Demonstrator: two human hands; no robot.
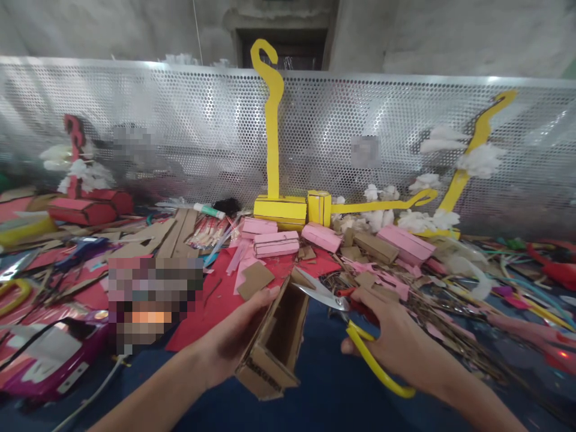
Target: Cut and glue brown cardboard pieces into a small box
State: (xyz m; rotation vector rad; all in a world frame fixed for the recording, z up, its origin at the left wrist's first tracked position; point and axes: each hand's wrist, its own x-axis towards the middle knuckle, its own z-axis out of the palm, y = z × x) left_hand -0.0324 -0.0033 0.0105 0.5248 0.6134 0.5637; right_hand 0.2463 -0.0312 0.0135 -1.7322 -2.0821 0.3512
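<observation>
Grey wall (472,42) behind a perforated metal panel (202,120).
A dark recess (303,45) breaks the wall; light glints on the panel above a blue surface (342,390).

No word, brand or number can be read with certainty. A row of dark print (264,373) crosses the near end of the brown cardboard box (276,336), above the near part of the surface (346,390), but its letters are too blurred to make out. Toward the surface's far edge, left of centre, a white tube (209,210) has a green band with no legible wording. Near the left edge, small white patches (74,378) on a purple device (74,354) are likewise unreadable.
</observation>
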